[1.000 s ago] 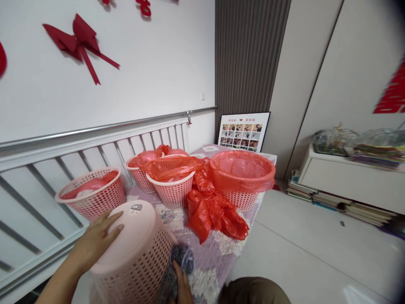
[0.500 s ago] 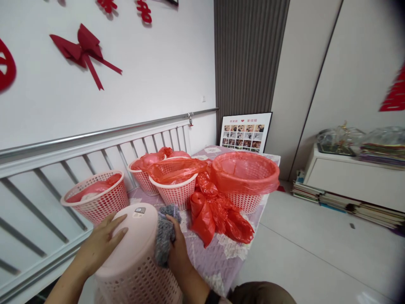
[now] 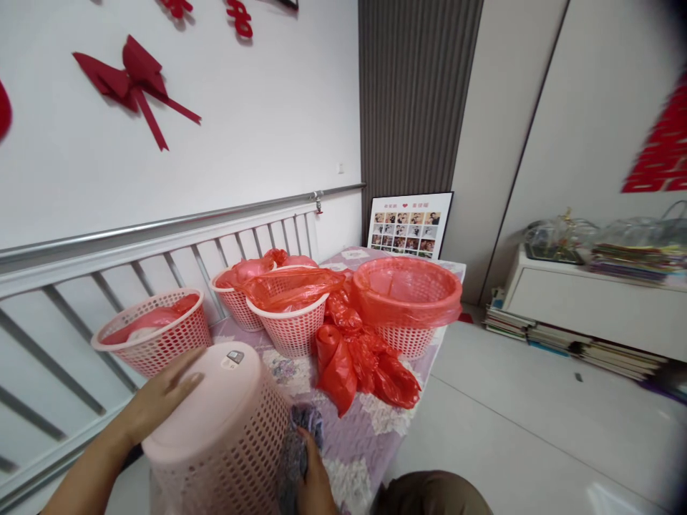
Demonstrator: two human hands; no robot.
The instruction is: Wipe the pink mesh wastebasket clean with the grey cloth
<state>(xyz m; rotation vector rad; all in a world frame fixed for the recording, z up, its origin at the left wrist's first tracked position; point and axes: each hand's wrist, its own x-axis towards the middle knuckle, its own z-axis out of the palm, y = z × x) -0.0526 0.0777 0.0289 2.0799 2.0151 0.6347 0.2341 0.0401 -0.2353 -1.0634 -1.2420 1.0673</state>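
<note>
A pink plastic basket (image 3: 222, 422) with a perforated wall stands upside down in front of me, a small label on its solid base. My left hand (image 3: 161, 397) lies on the left of that base with its fingers stretched out. A grey fuzzy cloth (image 3: 290, 465) is held in my right hand (image 3: 315, 472), pressed against the basket's right side, low down. To the right, a roll of red plastic bags (image 3: 335, 365) lies partly unrolled on the tablecloth (image 3: 359, 429).
Behind stand a pink basket (image 3: 155, 329) at left, a basket (image 3: 290, 329) with a red bag in its mouth, and a red-lined basket (image 3: 408, 307) at right. A white railing (image 3: 48, 293) runs along the wall. The tiled floor (image 3: 509, 429) lies right of the table.
My right hand and the cloth have slid down the basket's side, from beside its base to lower on the wall. The basket has tilted slightly, and the left hand stays on its base.
</note>
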